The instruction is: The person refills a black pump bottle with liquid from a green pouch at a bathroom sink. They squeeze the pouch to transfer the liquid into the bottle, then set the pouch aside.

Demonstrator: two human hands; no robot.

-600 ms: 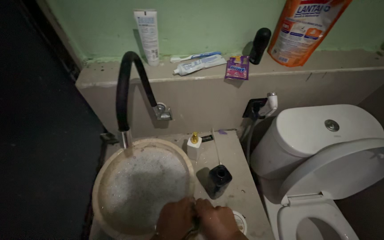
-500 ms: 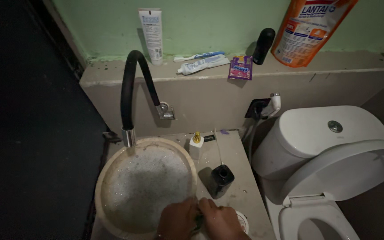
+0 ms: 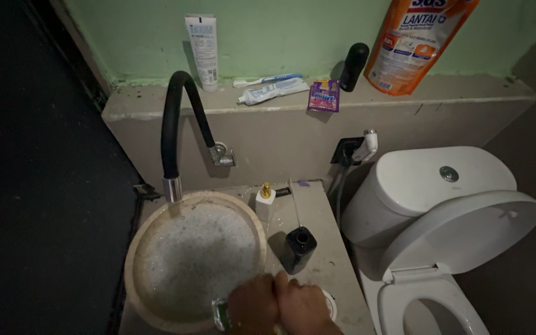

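Two hands pressed together at bottom centre, left hand (image 3: 252, 305) and right hand (image 3: 302, 308), fingers curled shut around a small green-and-white thing (image 3: 220, 313), barely visible. Held over the near rim of the sudsy basin (image 3: 133, 263), presumably to catch drips. Black bottle (image 3: 298, 248) just above.

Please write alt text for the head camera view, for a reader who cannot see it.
Two bare hands, the left hand and right hand, meet at the near rim of a round basin full of foam, pressing a small greenish object there. A black curved tap hangs over it; a white toilet with raised lid stands to the right.
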